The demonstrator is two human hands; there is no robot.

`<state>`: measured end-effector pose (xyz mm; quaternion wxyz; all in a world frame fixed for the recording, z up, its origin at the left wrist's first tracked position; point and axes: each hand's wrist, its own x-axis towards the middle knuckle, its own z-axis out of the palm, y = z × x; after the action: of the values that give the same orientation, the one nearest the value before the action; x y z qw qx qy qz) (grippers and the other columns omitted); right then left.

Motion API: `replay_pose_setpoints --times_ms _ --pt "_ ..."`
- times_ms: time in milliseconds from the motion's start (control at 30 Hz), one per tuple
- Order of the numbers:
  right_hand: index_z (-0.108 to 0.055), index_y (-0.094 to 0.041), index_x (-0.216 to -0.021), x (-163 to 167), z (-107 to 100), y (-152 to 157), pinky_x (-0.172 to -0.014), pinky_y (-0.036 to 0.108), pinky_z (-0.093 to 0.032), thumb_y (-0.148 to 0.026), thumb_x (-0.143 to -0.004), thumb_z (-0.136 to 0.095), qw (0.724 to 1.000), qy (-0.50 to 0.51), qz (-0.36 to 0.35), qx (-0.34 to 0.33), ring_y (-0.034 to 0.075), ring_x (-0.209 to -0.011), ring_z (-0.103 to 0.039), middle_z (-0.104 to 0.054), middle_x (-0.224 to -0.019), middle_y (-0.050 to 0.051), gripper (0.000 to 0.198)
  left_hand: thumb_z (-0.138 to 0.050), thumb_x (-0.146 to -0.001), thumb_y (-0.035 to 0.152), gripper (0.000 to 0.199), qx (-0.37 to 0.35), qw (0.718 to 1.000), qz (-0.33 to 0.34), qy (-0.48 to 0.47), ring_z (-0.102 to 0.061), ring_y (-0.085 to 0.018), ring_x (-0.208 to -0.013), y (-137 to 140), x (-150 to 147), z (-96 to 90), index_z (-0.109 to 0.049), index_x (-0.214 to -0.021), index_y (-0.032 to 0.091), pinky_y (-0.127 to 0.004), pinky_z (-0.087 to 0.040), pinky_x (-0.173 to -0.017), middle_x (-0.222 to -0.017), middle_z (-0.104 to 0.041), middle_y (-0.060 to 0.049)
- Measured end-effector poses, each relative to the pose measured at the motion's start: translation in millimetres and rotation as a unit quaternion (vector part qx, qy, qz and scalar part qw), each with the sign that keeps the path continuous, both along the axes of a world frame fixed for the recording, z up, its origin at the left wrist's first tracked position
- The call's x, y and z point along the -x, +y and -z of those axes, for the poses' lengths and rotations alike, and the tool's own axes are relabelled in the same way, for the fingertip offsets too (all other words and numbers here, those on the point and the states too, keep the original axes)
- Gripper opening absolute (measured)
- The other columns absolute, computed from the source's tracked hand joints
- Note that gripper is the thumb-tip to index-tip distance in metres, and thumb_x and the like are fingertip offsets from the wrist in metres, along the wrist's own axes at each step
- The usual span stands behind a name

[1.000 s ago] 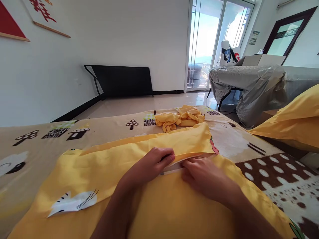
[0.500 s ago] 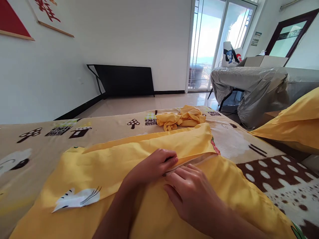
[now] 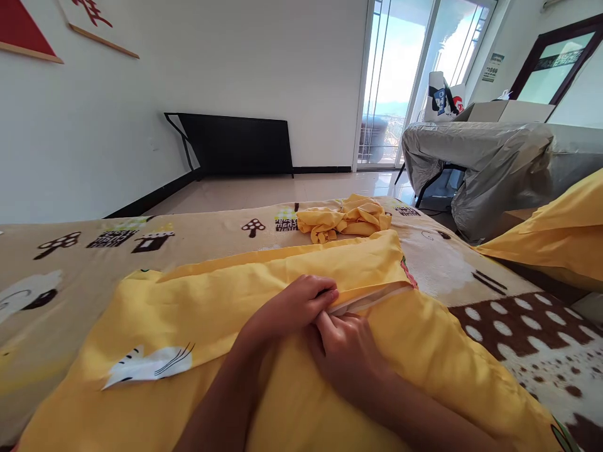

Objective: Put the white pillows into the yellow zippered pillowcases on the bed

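A yellow fabric cover [image 3: 202, 314] with a white cat print lies spread before me; I cannot tell whether it is a pillowcase or a quilt cover. Along its folded edge runs a pale zip-like strip [image 3: 372, 300], exposed to the right of my hands. My left hand [image 3: 294, 307] is closed, pinching the cover at that edge. Against it, my right hand [image 3: 351, 351] has its fingers curled and closed on the cover's edge by the strip. The fingertips of both hands meet, hiding exactly what is pinched between them.
Under the cover is a beige patterned blanket [image 3: 211, 235]. A crumpled yellow cloth [image 3: 346, 218] lies beyond, and more yellow fabric [image 3: 556, 232] rises at right. Further back are a plastic-draped table [image 3: 480, 144] and a black folded panel [image 3: 240, 144] against the wall.
My right hand has moved slightly up and in, closing its fingers against my left hand's fingertips. My left hand keeps its hold on the cover. The view has tilted slightly.
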<state>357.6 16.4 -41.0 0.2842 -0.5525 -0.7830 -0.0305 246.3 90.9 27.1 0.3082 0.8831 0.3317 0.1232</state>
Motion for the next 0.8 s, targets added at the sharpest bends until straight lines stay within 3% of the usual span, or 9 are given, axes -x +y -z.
replay_pose_setpoints --times_ms 500,800 --pt "-0.055 -0.019 -0.078 -20.6 -26.1 3.5 -0.052 0.03 -0.019 -0.017 -0.08 -0.046 0.993 -0.026 0.11 0.039 0.016 -0.056 -0.06 -0.067 -0.065 0.001 0.01 -0.037 -0.087 0.03 0.029 -0.008 0.999 -0.032 -0.019 -0.04 -0.012 -0.06 1.3 -7.0 5.5 -0.04 -0.061 0.018 -0.026 -0.031 -0.057 -0.061 -0.048 0.002" --pt "-0.054 -0.021 -0.072 -51.8 -45.1 12.6 -0.052 0.028 -0.019 -0.021 -0.081 -0.047 0.972 -0.055 0.197 0.12 0.017 -0.06 -0.057 -0.064 -0.065 0.004 0.011 -0.033 -0.09 0.034 0.032 -0.046 0.998 -0.037 0.012 -0.041 -0.013 -0.06 -0.6 -7.7 5.1 -0.043 -0.064 0.018 -0.027 -0.03 -0.059 -0.062 -0.05 0.002"
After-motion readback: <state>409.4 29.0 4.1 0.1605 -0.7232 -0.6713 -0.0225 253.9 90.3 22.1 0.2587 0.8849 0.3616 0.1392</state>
